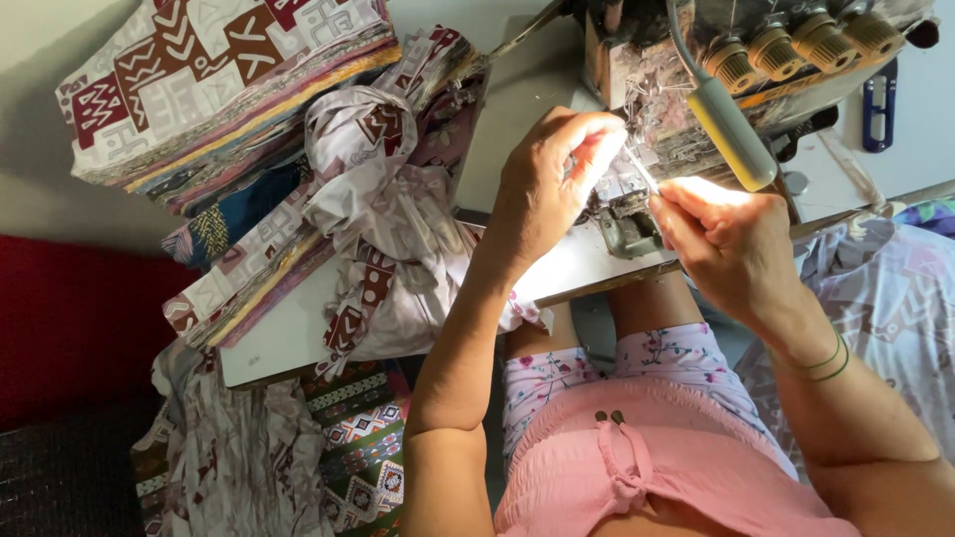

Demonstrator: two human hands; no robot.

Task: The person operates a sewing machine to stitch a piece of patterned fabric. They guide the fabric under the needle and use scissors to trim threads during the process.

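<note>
White sewing table (557, 268) mid-frame, fabric stack (219, 89) upper left. Left hand (547, 184) and right hand (721, 239) pinched together at overlock machine (637, 199); thread hard to discern, glare-washed.

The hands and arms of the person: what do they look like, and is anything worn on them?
Both arms are bare, with no sleeves and no gloves. The left hand shows no ring or band. The right hand has two thin green bands around its wrist. No watch is visible.

Head-worn view, steeply downward, close
</note>
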